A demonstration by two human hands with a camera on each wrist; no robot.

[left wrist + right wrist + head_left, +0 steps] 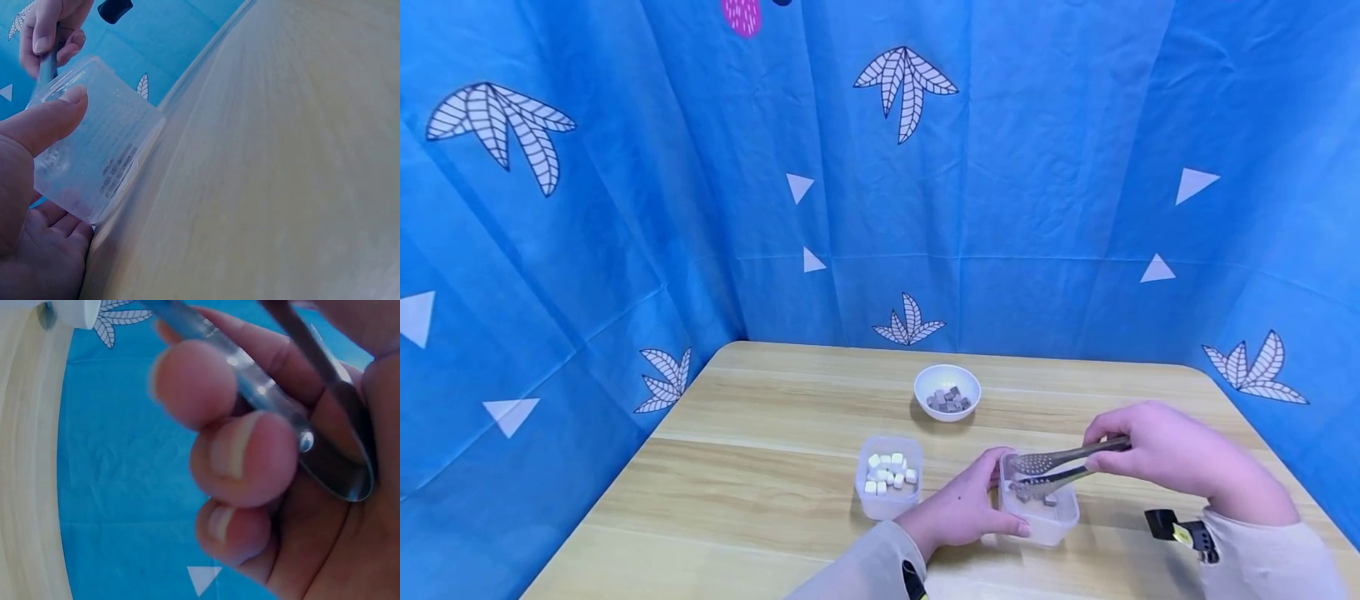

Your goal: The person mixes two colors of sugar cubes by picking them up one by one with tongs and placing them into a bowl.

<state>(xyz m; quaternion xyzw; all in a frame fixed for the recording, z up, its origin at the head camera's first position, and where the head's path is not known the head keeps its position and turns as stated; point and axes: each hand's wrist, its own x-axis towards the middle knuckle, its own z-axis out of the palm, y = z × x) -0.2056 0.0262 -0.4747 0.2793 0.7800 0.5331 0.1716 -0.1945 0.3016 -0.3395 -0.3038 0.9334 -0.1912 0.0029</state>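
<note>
Tabletop (737, 492): wood-grained
Left hand (961, 504): clasps clear tub (1051, 532)
Right hand (1161, 450): grips metal tongs (1060, 457)
Tub marks (119, 170): too blurred to read

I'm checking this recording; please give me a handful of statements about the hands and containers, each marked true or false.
1. The right hand holds metal tongs. True.
2. The left hand grips a translucent container. True.
3. Only one plastic container is visible. False: a second container holds white cubes.
4. A white bowl stands farther from the person than both containers. True.
5. The white bowl is empty. False: it holds grey-brown cubes.
6. The tongs reach over the white bowl. False: their tips are at the gripped container.
</note>
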